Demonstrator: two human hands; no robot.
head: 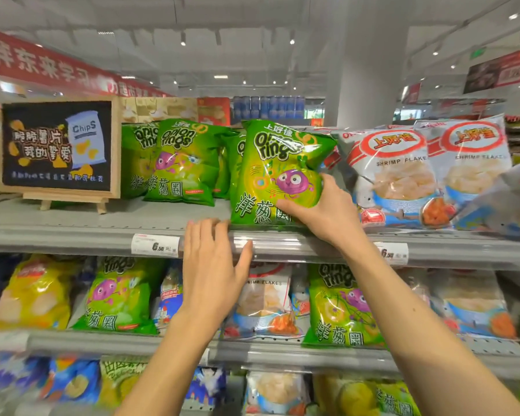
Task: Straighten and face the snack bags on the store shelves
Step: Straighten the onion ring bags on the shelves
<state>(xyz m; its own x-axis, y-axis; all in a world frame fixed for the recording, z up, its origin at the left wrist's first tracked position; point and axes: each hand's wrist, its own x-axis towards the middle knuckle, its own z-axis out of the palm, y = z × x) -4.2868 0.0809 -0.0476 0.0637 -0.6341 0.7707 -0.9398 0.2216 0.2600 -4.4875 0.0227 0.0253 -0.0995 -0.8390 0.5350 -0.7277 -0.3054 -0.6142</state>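
Onion bag [275,172] sits at the top shelf's [72,232] front edge, leaning a bit. Your right hand [321,210] holds its lower right corner, and your left hand [213,265] is flat and empty by the shelf lip. It's probably light, puffy and slick, so go easy and don't crush it. I'd grab the side seams.

Glossy plastic onion-ring bag [275,172]; matt grey metal shelf [72,226].
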